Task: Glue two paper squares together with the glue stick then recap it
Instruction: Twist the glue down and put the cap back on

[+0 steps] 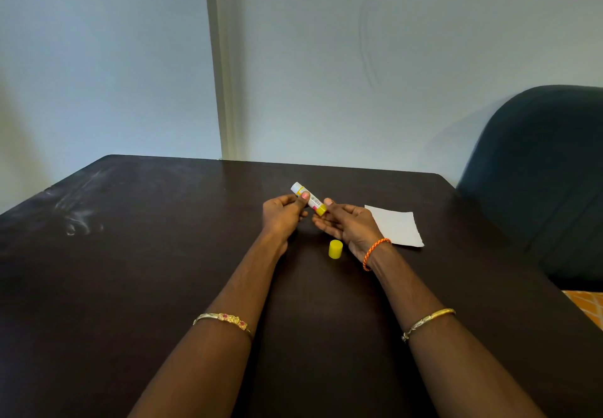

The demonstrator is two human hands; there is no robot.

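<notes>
Glue stick (308,199), uncapped, is held above the dark table (130,271) in my left hand (283,214), thumb and fingers curled round its barrel; my right hand (346,223) pinches the yellow base with its fingertips. Its yellow cap (335,249) stands on the table just below my right hand; white paper (396,227) lies beside that wrist.

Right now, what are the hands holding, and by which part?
The left hand grips the uncapped glue stick around the middle of its tube. The right hand touches its yellow base end with the thumb; whether it pinches there cannot be told.
</notes>
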